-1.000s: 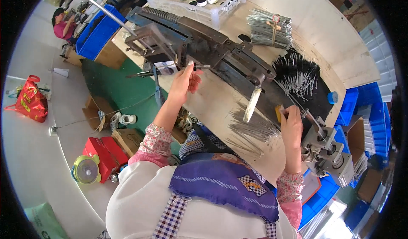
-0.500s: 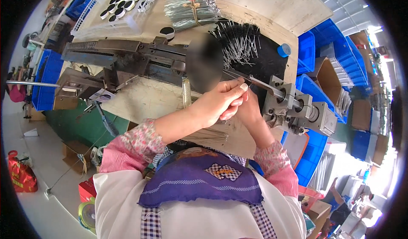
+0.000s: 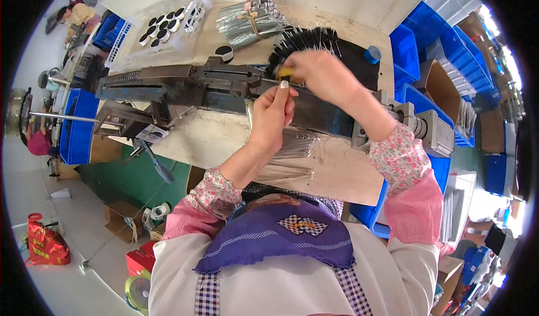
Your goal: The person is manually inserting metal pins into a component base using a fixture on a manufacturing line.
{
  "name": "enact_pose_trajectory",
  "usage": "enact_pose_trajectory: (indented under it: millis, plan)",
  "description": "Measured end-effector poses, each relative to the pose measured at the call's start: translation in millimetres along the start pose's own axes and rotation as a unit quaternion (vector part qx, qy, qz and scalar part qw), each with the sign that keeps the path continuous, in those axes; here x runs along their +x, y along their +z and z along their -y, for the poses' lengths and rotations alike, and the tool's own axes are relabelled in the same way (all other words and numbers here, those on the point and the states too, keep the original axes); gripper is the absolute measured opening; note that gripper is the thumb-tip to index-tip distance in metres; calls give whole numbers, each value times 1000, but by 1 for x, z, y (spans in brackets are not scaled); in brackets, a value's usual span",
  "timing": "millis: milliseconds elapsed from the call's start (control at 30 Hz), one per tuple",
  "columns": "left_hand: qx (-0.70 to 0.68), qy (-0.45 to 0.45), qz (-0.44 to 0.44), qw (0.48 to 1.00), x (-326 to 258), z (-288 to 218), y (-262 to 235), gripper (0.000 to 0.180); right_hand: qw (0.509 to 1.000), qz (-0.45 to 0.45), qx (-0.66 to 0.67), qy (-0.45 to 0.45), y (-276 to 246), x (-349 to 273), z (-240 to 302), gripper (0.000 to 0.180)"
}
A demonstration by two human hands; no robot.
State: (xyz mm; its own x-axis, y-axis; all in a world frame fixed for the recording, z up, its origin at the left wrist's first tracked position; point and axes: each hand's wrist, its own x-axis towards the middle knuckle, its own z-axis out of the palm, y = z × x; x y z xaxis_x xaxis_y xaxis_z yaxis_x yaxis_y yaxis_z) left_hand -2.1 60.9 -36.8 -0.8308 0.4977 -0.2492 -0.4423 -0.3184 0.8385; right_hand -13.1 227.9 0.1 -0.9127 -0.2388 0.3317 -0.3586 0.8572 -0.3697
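My left hand (image 3: 272, 111) rests on the long dark metal machine (image 3: 185, 88), its fingertips pinched on a thin metal rod (image 3: 264, 81) lying along the rail. Just above and to the right, my right hand (image 3: 317, 74) is closed on a small yellow piece (image 3: 284, 72) at the edge of a heap of thin rods with black ends (image 3: 314, 38). The two hands are almost touching. Loose silver rods (image 3: 292, 158) lie on the wooden bench (image 3: 213, 139) below my left wrist.
A tied bundle of silver rods (image 3: 250, 18) and a white tray of black round caps (image 3: 163, 26) lie at the bench's far side. Blue bins (image 3: 415, 41) line the right. Boxes and a red bag (image 3: 48, 246) stand on the floor at left.
My right hand has lifted away from the left one, up to the black-ended rods. The left hand stays on the machine rail. The view has shifted slightly.
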Motion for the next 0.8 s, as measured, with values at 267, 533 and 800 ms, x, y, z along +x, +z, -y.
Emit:
enact_pose_trajectory:
  millis: [267,533,800]
  plan:
    - [-36,-14,-42,998,-9,-10,9,24,908,145,333,207,-23,0,9,24]
    - [-158,-18,97,982,-2,3,10,68,862,235,386,230,-28,14,2,29]
    - [-391,-113,102,908,-4,-37,-5,76,997,-13,-73,24,-44,-11,30,32]
